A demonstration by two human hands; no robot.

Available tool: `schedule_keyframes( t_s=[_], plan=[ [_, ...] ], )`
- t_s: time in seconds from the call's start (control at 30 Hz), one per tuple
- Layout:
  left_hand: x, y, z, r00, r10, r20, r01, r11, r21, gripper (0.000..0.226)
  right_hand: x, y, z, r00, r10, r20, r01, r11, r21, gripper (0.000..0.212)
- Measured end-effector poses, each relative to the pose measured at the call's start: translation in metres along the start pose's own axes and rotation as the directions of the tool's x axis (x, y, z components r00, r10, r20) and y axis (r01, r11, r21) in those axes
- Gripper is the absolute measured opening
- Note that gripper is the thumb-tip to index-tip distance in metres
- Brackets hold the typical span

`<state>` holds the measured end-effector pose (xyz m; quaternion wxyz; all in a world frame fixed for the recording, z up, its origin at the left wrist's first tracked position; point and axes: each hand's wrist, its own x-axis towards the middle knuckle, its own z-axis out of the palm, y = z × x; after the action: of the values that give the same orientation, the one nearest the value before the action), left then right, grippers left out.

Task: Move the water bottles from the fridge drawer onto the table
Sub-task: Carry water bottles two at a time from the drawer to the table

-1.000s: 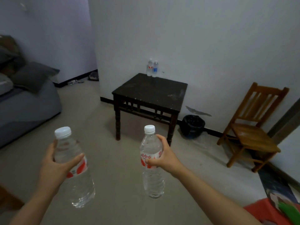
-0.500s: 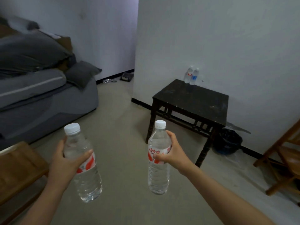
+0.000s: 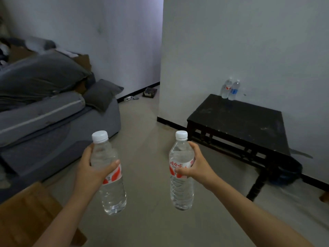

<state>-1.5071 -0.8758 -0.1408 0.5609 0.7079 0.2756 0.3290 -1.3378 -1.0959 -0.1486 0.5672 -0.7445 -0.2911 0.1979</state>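
1. Since the earlier frames the view swings left: the dark worktop (image 3: 240,122) sits farther right and nearer.
2. The left grip (image 3: 90,170) is clamped round the left bottle (image 3: 114,195), the right grip (image 3: 197,166) round the right bottle (image 3: 181,193); both hang upright in the air, short of the worktop.
3. Two standing bottles (image 3: 229,90) wait at its far corner; setting down too close could topple them, I judge.

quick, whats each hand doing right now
Left hand: holding an upright water bottle, fingers wrapped round its middle.
Right hand: holding a second upright bottle the same way.
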Motion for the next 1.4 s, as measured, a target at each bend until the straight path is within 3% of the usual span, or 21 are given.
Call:
schedule_keyframes(
  t_s=[0.37,0.57,1.03,1.17,1.4],
  plan=[
    [0.144,-0.019,0.003,0.998,0.040,0.042,-0.040,0.999,-0.016,0.054,0.127,-0.012,0.019,0.996,-0.010,-0.091,0.011,1.000,0.010,0.078],
    [0.235,-0.033,0.010,0.985,0.078,0.153,-0.069,0.996,-0.060,0.052,0.186,-0.011,0.031,0.978,0.021,-0.206,-0.024,1.000,-0.009,0.078],
    [0.456,-0.082,0.001,0.919,0.088,0.384,-0.053,0.994,-0.100,0.062,0.307,-0.032,0.095,0.849,0.090,-0.520,-0.094,0.995,0.019,0.078],
    [0.489,-0.093,0.021,0.886,0.070,0.458,-0.019,0.993,-0.115,0.075,0.328,-0.030,0.094,0.812,0.120,-0.571,-0.126,0.992,0.031,0.077],
    [0.547,-0.091,0.087,0.847,0.115,0.518,-0.047,0.989,-0.142,0.070,0.376,-0.015,0.061,0.742,0.111,-0.661,-0.139,0.990,0.010,0.078]
  ],
)
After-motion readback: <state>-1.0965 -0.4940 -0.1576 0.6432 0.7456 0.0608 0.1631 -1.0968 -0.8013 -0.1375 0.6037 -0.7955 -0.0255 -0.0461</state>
